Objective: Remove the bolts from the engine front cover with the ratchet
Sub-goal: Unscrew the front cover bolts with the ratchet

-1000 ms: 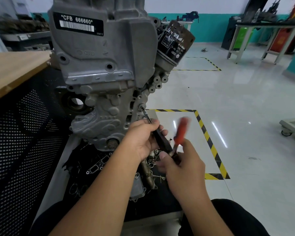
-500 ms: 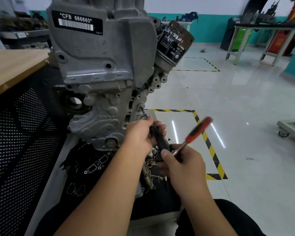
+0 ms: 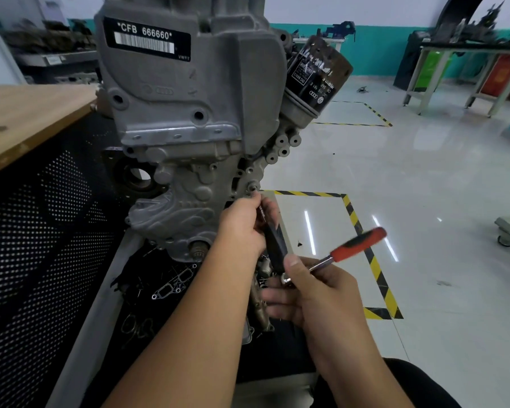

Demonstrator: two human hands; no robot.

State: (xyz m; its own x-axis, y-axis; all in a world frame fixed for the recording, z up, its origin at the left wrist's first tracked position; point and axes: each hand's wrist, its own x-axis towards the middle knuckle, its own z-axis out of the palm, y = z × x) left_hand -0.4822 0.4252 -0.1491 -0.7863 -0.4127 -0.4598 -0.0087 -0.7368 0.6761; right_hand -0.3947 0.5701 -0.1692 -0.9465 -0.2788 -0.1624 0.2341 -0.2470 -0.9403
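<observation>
Ratchet (image 3: 346,251): red handle motion-blurred at centre right; head hidden behind the right hand (image 3: 312,293). Black extension (image 3: 276,248): upper end covered by the left hand (image 3: 242,228), so the bolt it meets cannot be seen. Engine front cover (image 3: 189,119): top cut off by the upper frame edge. Loose parts (image 3: 171,287) below the engine: too dark to identify.

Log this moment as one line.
left hand: steadies extension at bolt | right hand: grips ratchet | front cover: on
</observation>
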